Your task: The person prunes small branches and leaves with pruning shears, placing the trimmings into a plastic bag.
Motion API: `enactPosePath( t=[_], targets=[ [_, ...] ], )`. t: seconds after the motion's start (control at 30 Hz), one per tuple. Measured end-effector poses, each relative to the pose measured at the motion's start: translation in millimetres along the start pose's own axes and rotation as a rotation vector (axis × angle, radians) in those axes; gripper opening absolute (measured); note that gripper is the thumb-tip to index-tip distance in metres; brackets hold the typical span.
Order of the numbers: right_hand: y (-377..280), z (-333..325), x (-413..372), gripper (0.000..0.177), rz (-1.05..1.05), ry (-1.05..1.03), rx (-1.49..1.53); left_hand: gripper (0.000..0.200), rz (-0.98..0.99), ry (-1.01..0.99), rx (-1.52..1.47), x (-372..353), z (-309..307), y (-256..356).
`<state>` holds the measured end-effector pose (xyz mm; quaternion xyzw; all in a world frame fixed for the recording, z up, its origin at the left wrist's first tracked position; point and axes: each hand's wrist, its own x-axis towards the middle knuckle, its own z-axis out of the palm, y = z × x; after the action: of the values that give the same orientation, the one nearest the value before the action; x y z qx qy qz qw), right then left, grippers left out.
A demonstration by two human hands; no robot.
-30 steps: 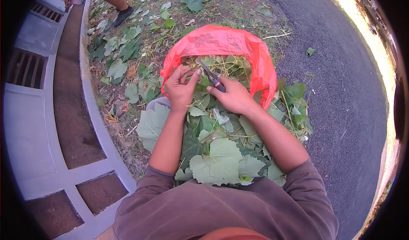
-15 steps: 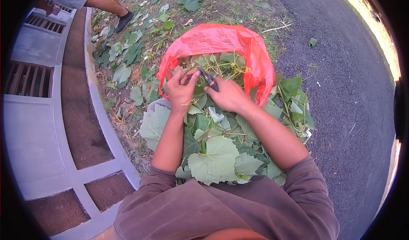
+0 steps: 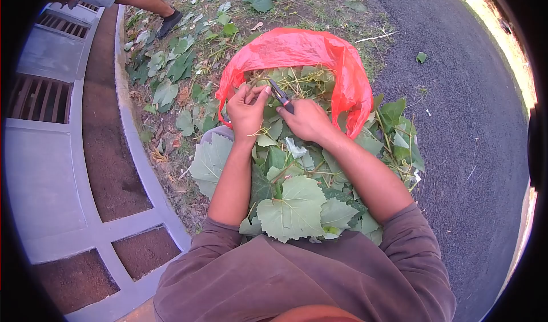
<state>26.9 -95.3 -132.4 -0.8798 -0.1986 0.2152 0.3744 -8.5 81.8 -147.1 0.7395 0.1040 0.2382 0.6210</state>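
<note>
Little moved. Right hand [image 3: 308, 120] grips snips [image 3: 281, 96], still near left hand [image 3: 245, 115], pinched shut, can't tell on what. 2 hands at red bag [image 3: 297, 46]; big leaves [image 3: 294, 209] by shirt [image 3: 297, 276].

Outdoor roadside, shown by asphalt [image 3: 456, 128] beside leaf-strewn ground [image 3: 200, 59].

Dark clippers [image 3: 278, 93], red bag [image 3: 285, 47] of leaves [image 3: 324, 83]
</note>
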Motion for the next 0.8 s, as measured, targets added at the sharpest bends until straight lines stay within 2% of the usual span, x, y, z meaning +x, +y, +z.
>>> enactPosePath(
  t=[0.1, 0.17, 0.27, 0.3, 0.47, 0.63, 0.8],
  targets=[
    [0.1, -5.9, -0.9, 0.054, 0.032, -0.051, 0.061, 0.011, -0.034, -0.019, -0.081, 5.8, -5.5, -7.4],
    [4.8, -4.9, -0.5, 0.055, 0.032, -0.112, 0.160, 0.011, -0.150, 0.027, -0.223, 6.8, -7.0, 0.6],
    [0.4, -13.3, -8.8, 0.056, 0.045, -0.146, 0.188, 0.013, -0.237, 0.021, -0.282, 11.8, -15.4, -10.1],
    [0.0, -14.4, -9.2, 0.056, 0.048, -0.142, 0.187, 0.018, -0.232, -0.001, -0.270, 11.9, -15.7, -8.6],
    [-0.9, -9.9, -9.1, 0.058, 0.040, -0.091, 0.134, 0.015, -0.240, -0.022, -0.263, 8.7, -9.7, -0.2],
    [-1.7, -10.1, -11.0, 0.057, 0.041, -0.085, 0.098, 0.029, -0.257, -0.019, -0.288, 11.0, -15.8, 0.3],
    [-5.8, -19.6, -18.4, 0.052, -0.009, -0.083, 0.134, 0.042, -0.412, -0.270, -0.376, 16.7, -34.4, -1.8]
  ],
)
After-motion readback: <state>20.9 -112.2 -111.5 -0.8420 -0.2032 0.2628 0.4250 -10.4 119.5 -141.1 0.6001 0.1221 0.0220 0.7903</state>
